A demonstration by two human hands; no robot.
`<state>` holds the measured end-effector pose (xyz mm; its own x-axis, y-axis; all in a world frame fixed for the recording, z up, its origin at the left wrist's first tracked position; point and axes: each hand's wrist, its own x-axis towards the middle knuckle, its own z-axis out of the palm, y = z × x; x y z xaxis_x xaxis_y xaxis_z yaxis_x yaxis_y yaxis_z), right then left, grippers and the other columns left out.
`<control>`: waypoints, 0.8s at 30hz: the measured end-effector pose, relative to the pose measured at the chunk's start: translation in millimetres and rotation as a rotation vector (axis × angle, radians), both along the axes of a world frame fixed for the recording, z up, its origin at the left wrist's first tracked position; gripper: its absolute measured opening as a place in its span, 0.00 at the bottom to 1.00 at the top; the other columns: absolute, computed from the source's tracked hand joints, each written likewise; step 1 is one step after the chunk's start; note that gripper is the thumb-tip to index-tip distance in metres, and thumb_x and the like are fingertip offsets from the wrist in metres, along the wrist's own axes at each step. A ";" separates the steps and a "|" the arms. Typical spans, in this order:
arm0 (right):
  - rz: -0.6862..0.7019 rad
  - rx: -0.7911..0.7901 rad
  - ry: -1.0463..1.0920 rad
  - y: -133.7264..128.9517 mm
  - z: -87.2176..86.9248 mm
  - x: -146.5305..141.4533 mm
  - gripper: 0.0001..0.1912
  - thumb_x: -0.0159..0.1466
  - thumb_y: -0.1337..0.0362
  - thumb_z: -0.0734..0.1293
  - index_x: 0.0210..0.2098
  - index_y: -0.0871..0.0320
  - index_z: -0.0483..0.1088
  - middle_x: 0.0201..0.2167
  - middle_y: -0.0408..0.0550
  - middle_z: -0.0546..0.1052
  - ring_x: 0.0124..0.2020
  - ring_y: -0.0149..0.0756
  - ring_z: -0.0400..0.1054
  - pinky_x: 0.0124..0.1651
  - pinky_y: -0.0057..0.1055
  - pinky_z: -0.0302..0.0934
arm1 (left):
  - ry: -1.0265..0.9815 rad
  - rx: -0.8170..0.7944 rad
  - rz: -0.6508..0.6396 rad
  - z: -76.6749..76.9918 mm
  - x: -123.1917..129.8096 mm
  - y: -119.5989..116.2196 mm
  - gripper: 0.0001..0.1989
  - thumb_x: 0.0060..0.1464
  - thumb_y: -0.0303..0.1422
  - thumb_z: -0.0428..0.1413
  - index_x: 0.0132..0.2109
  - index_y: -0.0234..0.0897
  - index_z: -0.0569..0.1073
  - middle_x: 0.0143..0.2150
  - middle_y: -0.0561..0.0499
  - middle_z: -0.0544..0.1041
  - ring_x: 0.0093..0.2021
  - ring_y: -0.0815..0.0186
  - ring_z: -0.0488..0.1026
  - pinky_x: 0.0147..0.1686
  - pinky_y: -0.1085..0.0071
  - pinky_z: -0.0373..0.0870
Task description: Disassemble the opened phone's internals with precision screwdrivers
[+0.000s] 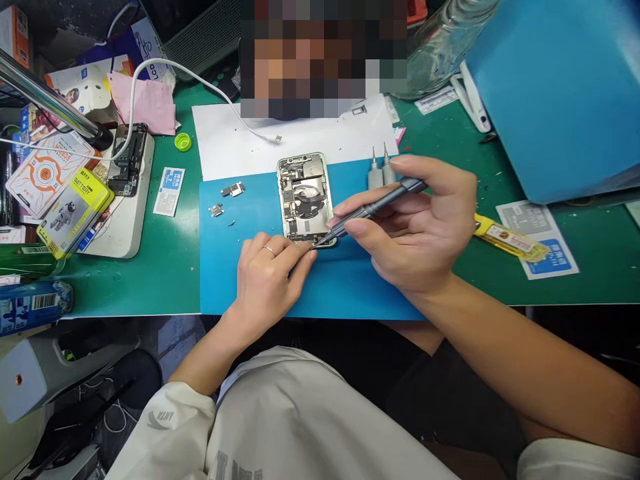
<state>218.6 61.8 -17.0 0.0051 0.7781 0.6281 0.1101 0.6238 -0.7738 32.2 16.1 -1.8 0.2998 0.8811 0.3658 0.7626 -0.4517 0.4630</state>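
Note:
An opened phone (306,197) lies on the blue mat (260,293), its inner parts exposed. My right hand (420,227) grips a dark grey precision screwdriver (365,212), slanted so its thin tip comes down at the phone's lower edge. Against that same edge is my left hand (273,273), with a ring on one finger. Its thumb and index finger are pressed together beside the screwdriver tip; anything between them is hidden. Left of the phone lie a small metal bracket (233,190), another small metal part (216,210) and some tiny pieces.
Two more screwdrivers (381,175) stand right of the phone. A white cable (200,79) arches over white paper (225,143). At left are a battery box (76,212) and another opened phone (128,163). A yellow-handled tool (513,241) and a glass jar (440,50) are at right.

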 end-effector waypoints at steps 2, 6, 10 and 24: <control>0.006 0.019 -0.005 0.1 -0.6 0.2 0.31 0.63 0.62 0.76 0.62 0.40 0.66 0.47 0.43 0.79 0.35 0.36 0.80 0.28 0.30 0.78 | -0.010 0.015 -0.003 -0.4 0.1 0.2 0.10 0.70 0.36 0.56 0.43 0.40 0.81 0.34 0.52 0.80 0.35 0.64 0.67 0.37 0.65 0.56; -0.043 -0.014 -0.055 -1.7 -0.1 0.3 0.31 0.63 0.64 0.76 0.62 0.39 0.65 0.46 0.44 0.79 0.34 0.38 0.80 0.29 0.34 0.79 | -0.005 0.019 -0.005 -1.0 0.0 0.2 0.10 0.70 0.36 0.56 0.42 0.40 0.81 0.34 0.52 0.80 0.35 0.65 0.67 0.37 0.64 0.56; -0.054 -0.025 -0.068 -2.9 1.5 0.2 0.31 0.63 0.64 0.75 0.62 0.36 0.65 0.45 0.44 0.78 0.33 0.40 0.80 0.28 0.36 0.80 | 0.009 -0.001 0.004 -0.7 0.1 -0.3 0.10 0.70 0.37 0.56 0.41 0.41 0.81 0.34 0.52 0.81 0.35 0.65 0.69 0.38 0.64 0.57; -0.054 -0.029 -0.069 -2.8 2.4 -0.9 0.31 0.63 0.62 0.75 0.62 0.36 0.66 0.49 0.44 0.78 0.34 0.39 0.80 0.24 0.33 0.77 | 0.011 0.003 0.022 0.8 0.7 -0.7 0.10 0.68 0.39 0.59 0.43 0.40 0.81 0.34 0.52 0.81 0.35 0.65 0.70 0.38 0.64 0.57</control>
